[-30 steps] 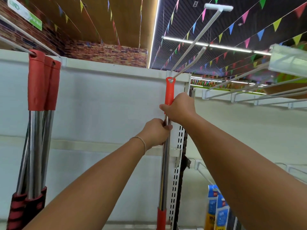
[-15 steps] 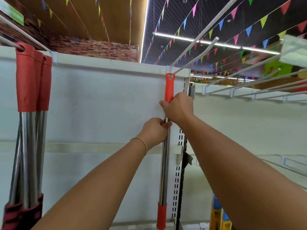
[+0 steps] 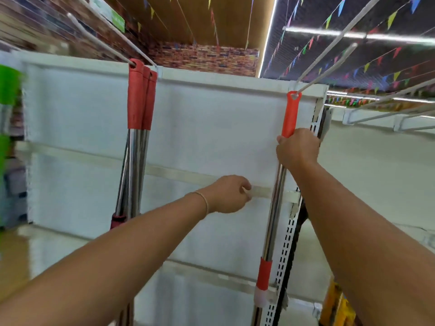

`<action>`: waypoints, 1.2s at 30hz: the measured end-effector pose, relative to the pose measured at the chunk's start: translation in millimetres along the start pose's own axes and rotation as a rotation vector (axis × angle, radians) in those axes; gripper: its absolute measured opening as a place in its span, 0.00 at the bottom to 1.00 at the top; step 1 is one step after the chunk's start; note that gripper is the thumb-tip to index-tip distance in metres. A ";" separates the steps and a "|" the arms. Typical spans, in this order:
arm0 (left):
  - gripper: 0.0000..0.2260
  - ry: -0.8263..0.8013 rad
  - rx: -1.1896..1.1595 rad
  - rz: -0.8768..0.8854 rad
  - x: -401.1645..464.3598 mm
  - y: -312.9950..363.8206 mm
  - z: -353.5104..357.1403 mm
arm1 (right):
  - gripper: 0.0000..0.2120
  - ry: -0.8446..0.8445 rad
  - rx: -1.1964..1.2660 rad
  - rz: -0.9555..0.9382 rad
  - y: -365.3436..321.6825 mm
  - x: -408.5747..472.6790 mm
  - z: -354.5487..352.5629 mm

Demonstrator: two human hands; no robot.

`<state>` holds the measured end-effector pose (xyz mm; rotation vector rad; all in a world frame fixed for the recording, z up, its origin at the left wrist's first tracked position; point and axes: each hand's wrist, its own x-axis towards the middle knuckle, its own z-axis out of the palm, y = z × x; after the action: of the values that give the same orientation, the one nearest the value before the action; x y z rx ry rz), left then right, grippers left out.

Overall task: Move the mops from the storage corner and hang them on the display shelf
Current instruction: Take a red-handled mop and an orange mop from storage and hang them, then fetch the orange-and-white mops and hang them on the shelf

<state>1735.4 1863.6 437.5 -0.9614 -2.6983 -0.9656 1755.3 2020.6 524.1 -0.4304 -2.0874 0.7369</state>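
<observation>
The mop [image 3: 275, 203] was seen hanging upright near the right edge of the display shelf [image 3: 211, 142], the loop at the top of its orange handle cap [image 3: 291, 114] threaded over a white wire hook [image 3: 329, 69] that projected from the shelf's top rail. The handle was grasped by the right hand [image 3: 297, 148], its fingers wrapped round the pole where the orange cap met the steel tube. The left hand [image 3: 229, 194] was off the pole, just to its left, loosely curled and holding nothing.

The step in hand was judged to be the seating of the mop on its hook. For it to be done well, the loop would best be pushed fully back along the hook towards the rail, so that it could not slide off the free end. The weight should be let down gently and the pole steadied until any swinging stopped, and only then should the right hand's hold be loosened. The pole should be kept clear of the perforated upright [image 3: 286, 255] just beside it.

Three more red-capped mops [image 3: 138, 109] were hung together on another hook [image 3: 101, 41] towards the shelf's left edge.
</observation>
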 end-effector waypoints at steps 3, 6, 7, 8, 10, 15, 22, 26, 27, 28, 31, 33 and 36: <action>0.17 0.051 0.060 -0.041 -23.2 -12.5 -11.5 | 0.25 0.054 0.000 -0.037 6.5 -34.0 21.6; 0.18 0.109 0.102 -0.113 -47.9 -25.2 -26.0 | 0.30 0.011 -0.016 -0.125 3.5 -82.3 49.3; 0.19 0.124 0.127 -0.131 -56.4 -30.1 -31.9 | 0.30 -0.045 -0.053 -0.162 0.1 -95.7 56.9; 0.19 0.133 0.153 -0.148 -65.4 -35.7 -38.9 | 0.30 -0.105 -0.068 -0.192 -4.7 -107.1 64.2; 0.20 0.150 0.202 -0.179 -84.9 -47.6 -55.3 | 0.28 -0.205 -0.054 -0.237 -18.7 -123.9 76.4; 0.18 0.237 0.321 -0.253 -144.6 -85.5 -107.5 | 0.25 -0.299 -0.028 -0.422 -82.1 -164.8 100.3; 0.23 0.220 0.611 -0.439 -255.8 -163.4 -196.4 | 0.26 -0.393 0.110 -0.659 -196.0 -255.2 145.2; 0.22 0.206 0.659 -0.532 -329.0 -209.7 -251.9 | 0.26 -0.488 0.190 -0.721 -265.2 -310.3 176.0; 0.22 0.214 0.660 -0.544 -346.7 -218.9 -265.7 | 0.25 -0.495 0.214 -0.744 -282.3 -324.3 183.0; 0.24 0.212 0.665 -0.563 -363.9 -227.6 -279.2 | 0.24 -0.499 0.239 -0.766 -299.7 -337.6 190.6; 0.25 0.219 0.694 -0.641 -410.3 -246.6 -313.3 | 0.19 -0.529 0.261 -0.805 -349.7 -376.7 210.1; 0.23 0.217 0.706 -0.700 -435.6 -261.3 -331.2 | 0.18 -0.562 0.260 -0.827 -378.3 -401.0 224.5; 0.21 0.243 0.714 -0.760 -469.9 -288.6 -354.6 | 0.19 -0.609 0.261 -0.865 -415.8 -435.0 249.2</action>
<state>1898.7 1228.9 419.5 0.3076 -2.8295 -0.0842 1785.7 1380.2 409.1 0.9042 -2.3572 0.6203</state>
